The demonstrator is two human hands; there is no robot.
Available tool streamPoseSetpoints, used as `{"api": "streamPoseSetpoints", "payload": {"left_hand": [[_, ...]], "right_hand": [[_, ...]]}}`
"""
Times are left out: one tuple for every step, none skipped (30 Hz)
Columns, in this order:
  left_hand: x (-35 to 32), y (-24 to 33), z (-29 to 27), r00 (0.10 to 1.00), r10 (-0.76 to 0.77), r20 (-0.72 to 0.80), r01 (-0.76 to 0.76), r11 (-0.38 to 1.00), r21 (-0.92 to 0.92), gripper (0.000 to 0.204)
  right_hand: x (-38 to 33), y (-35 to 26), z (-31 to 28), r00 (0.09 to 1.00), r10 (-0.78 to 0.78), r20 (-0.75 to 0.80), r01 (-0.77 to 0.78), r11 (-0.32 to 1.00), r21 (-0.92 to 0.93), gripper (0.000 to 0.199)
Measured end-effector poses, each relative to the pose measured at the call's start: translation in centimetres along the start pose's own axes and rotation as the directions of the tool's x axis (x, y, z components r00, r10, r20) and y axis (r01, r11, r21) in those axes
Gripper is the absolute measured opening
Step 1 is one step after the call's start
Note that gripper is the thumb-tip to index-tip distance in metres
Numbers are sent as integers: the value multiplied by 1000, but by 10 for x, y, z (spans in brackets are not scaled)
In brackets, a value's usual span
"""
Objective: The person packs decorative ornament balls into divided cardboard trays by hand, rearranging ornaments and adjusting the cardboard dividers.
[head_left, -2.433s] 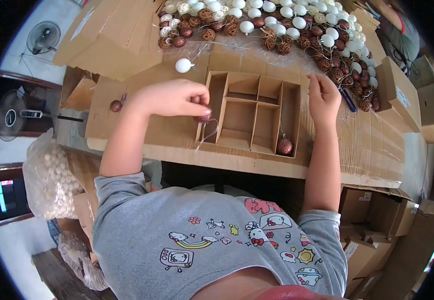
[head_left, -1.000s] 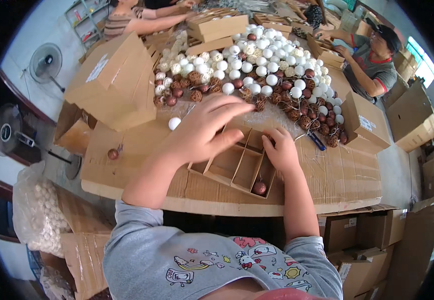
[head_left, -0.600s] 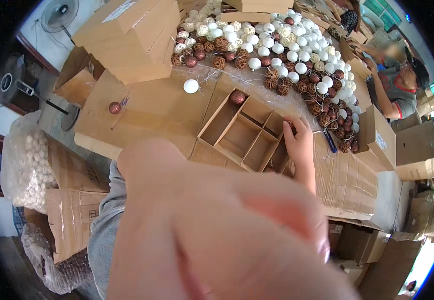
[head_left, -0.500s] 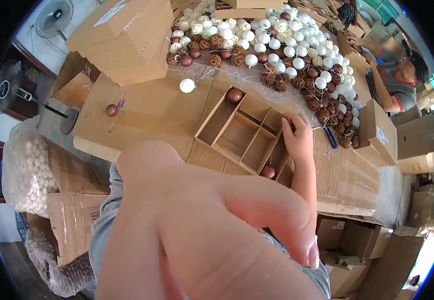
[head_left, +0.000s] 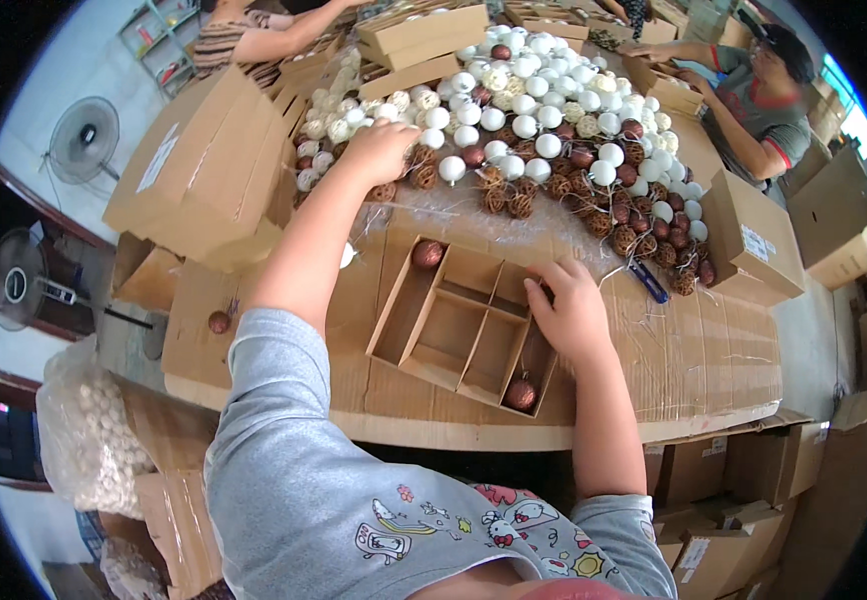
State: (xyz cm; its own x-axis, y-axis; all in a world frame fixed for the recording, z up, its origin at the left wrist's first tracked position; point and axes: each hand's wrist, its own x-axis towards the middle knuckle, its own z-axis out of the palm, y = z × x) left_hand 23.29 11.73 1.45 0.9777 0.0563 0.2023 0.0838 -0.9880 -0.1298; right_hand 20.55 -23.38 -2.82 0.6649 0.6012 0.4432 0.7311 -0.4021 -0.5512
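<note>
A shallow cardboard box (head_left: pixel 438 376) with dividers lies on the table in front of me. One brown glitter ball (head_left: pixel 428 254) sits in its far left corner, another brown ball (head_left: pixel 522 393) in its near right corner. At the box's far right corner, my right hand (head_left: pixel 576 308) is closed, thumb inside the wall. A small dark patch shows between thumb and fingers, too covered to name. My left hand (head_left: pixel 382 153) reaches into the left side of a heap of white balls (head_left: pixel 524 126) and brown wicker balls (head_left: pixel 521 197). Its fingers curl down, hiding whatever they grasp.
Blue-handled snips (head_left: pixel 649 283) lie right of the box. A loose brown ball (head_left: pixel 219 322) rests at the table's left. Large cartons (head_left: pixel 199 165) and an open carton (head_left: pixel 752 240) flank the heap. Co-workers (head_left: pixel 769 105) handle boxes at the far side.
My left hand has gone from close before the camera out to the heap's left side. My right hand stays at the box's far right corner. The view has shifted, showing another co-worker at far left.
</note>
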Motion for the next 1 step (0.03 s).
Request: {"api": "streamPoseSetpoints", "payload": {"left_hand": [[11, 3, 1, 990, -65, 126, 56, 996, 74, 60]], "right_hand": [[-1, 3, 2, 1000, -14, -13, 13, 1000, -19, 17]]}}
